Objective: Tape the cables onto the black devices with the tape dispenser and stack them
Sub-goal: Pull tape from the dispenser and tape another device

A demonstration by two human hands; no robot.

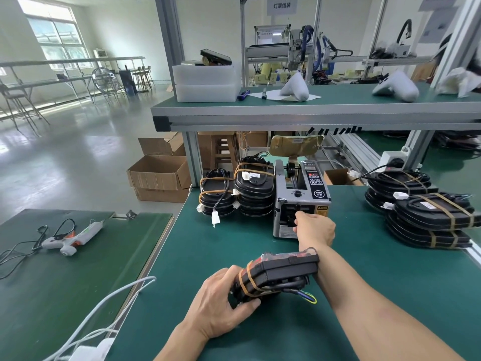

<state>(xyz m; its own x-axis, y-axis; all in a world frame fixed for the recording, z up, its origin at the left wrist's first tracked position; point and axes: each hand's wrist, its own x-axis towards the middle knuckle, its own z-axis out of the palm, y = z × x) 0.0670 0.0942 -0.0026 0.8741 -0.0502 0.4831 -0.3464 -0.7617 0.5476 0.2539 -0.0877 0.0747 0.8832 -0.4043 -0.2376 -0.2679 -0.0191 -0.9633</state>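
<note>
My left hand grips a black device tilted on its edge above the green table, one band of brown tape around it and its cable with coloured wire ends hanging below. My right hand reaches into the outlet slot of the grey tape dispenser, fingers curled at the slot; the tape piece itself is hidden. Two stacks of taped devices stand left of the dispenser. Further stacks of black devices sit at the right.
A shelf overhangs the back of the green table. A glue gun and cables lie on the left table. White cables cross the gap between tables. Cardboard boxes stand on the floor.
</note>
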